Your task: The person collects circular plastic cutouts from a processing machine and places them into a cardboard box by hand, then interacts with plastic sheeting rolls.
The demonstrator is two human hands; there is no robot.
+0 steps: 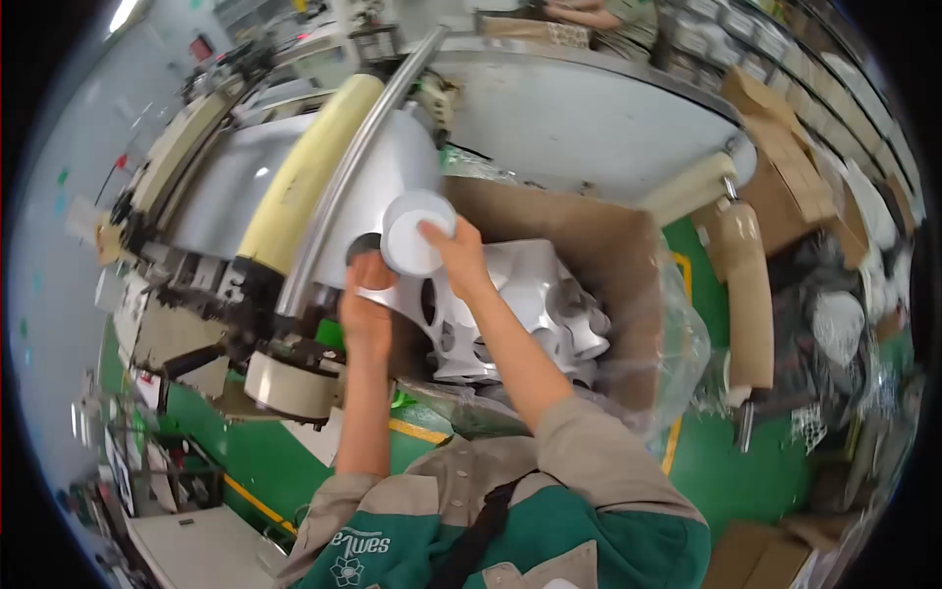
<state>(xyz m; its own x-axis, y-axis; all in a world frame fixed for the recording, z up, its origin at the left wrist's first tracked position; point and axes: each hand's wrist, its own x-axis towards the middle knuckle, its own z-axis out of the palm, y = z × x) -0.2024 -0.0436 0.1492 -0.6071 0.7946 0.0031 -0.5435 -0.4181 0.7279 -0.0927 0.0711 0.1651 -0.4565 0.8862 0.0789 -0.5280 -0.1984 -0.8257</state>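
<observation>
My right hand (459, 257) is closed on a round white piece (412, 240), which looks like a shallow plastic cup or lid. Thumb and fingers pinch its right side, and it covers part of the sheet behind. Just left and below, my left hand (366, 312) is at the lower edge of a glossy white plastic sheet (388, 157) with round holes. Its fingers show at a dark hole, with a strip of sheet across them, so the hand appears to grip the sheet. Crumpled sheet with punched holes (520, 285) fills the box below my right forearm.
A cardboard box (628, 285) with a clear plastic liner stands in front of me. On the left, a machine carries a yellow roller (314, 162) and a metal bar (358, 167). A brown roll (748, 294) is at right. Another person's arm (586, 15) shows at the back.
</observation>
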